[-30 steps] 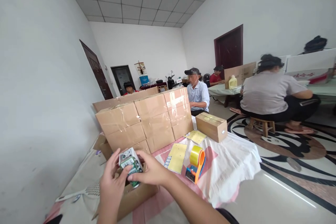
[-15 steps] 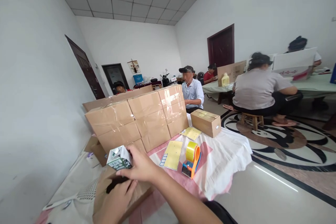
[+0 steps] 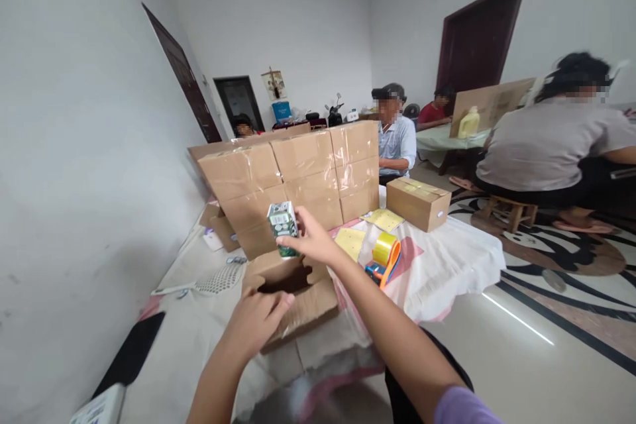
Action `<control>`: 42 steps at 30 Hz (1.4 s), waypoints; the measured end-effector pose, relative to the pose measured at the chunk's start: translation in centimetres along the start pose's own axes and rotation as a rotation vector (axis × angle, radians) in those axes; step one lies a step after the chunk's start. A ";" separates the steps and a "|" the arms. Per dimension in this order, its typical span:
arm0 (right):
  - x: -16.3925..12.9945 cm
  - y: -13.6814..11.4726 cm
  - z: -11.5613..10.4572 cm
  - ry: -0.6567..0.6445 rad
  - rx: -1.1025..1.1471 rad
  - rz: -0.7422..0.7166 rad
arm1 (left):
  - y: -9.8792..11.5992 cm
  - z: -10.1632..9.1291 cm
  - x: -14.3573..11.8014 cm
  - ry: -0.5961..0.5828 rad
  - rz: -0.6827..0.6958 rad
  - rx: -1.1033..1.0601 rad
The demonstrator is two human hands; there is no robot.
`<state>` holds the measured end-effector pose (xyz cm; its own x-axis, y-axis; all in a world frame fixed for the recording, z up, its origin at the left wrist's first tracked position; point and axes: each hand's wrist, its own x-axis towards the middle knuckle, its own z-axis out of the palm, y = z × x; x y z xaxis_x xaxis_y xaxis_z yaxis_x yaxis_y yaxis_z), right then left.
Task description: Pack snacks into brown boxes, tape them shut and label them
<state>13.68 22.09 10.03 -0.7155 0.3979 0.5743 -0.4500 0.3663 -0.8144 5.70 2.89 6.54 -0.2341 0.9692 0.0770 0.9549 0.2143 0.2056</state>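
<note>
In my right hand (image 3: 312, 237) is a small green and white carton (image 3: 283, 228) with a barcode printed on it. The hand grips it from the right side, upright, above the far edge of an open cardboard box (image 3: 313, 308). My left hand (image 3: 256, 321) is closed on the near left edge of that box, thumb along the top. The box's opening is dark, and its contents cannot be made out. A yellow tape roll (image 3: 384, 249) on an orange and blue dispenser stands to the right.
Behind the box stands a wall of taped cardboard boxes (image 3: 308, 179). One closed box (image 3: 417, 202) sits at the table's right, near yellow sheets (image 3: 350, 242). A white perforated paddle (image 3: 221, 280) lies left. A person in a light blue shirt (image 3: 397, 142) sits across.
My right hand has raised the carton, now more upright over the box's far side. My left hand has shifted back from the opening to the near edge. The view has turned downward and left.
</note>
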 end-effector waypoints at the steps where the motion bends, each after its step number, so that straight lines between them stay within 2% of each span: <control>1: 0.0 -0.1 -0.3 -0.002 -0.015 0.013 | -0.4 -0.2 -0.2 0.011 0.002 0.020; 4: -0.3 -0.2 -0.4 -0.037 -0.048 0.047 | -1.2 -0.4 -0.5 0.031 -0.003 0.042; 7: -0.9 0.1 0.5 -0.113 -0.090 0.035 | -1.4 -0.6 -0.7 0.056 0.007 0.046; 10: -1.6 0.5 1.8 -0.166 -0.303 0.072 | -1.9 -1.4 -1.0 0.116 -0.005 0.061; 13: -2.2 0.7 2.9 -0.247 -0.535 0.113 | -3.3 -2.4 -1.6 0.184 -0.076 0.113; 17: -2.9 0.8 4.2 -0.423 -0.719 -0.033 | -5.9 -2.8 -2.4 0.200 -0.187 0.133; 19: -3.1 1.1 5.0 -0.499 -0.813 -0.044 | -7.2 -2.5 -2.7 0.195 -0.223 0.107; 24: -3.3 2.1 6.4 -0.649 -1.043 0.079 | -8.9 -1.6 -2.6 0.236 -0.249 -0.099; 29: -3.3 2.3 6.8 -0.849 -1.187 0.324 | -8.7 -1.9 -2.8 0.256 -0.242 -0.205; 31: -3.3 2.1 6.9 -0.914 -1.194 0.380 | -8.4 -2.2 -2.9 0.250 -0.226 -0.214; 35: -3.4 1.7 6.9 -0.933 -1.221 0.342 | -7.6 -2.6 -2.8 0.236 -0.222 -0.209; 42: -4.2 1.5 6.3 -0.835 -1.200 0.255 | -7.1 -2.3 -2.4 0.240 -0.205 -0.211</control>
<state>12.66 15.65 5.82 -0.9851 0.1224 -0.1211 0.1339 0.9867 -0.0921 -0.98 -1.24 7.18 -0.4762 0.8474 0.2351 0.8313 0.3465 0.4347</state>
